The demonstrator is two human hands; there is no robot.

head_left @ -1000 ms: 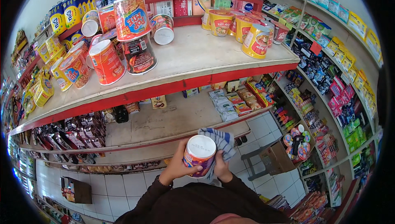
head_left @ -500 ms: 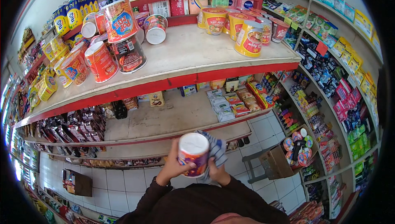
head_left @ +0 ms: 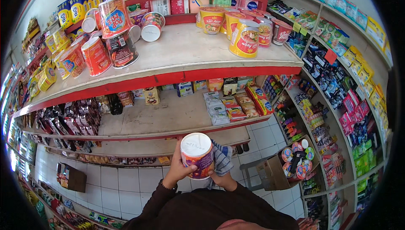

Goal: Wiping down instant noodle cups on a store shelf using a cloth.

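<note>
In front of my chest, my left hand is closed round a purple and orange instant noodle cup, its thumb across the front. The cup is turned with its white base up, and faint print shows there. My right hand grips a blue and white striped cloth against the cup's right side; the cloth and cup hide some of its fingers. On the top shelf, left, a red noodle cup stands on a dark one. Yellow noodle cups are grouped at the right.
The top shelf's red front edge runs beyond my hands. Below it, a lower shelf bears sachets and packets. A cardboard box of round tubs stands at the right, by a grey stool. Another box sits on the tiles at the left.
The view has shifted slightly, so the shelves appear a little farther left. The cup is tilted so that more of its white base shows. Both hands keep their hold.
</note>
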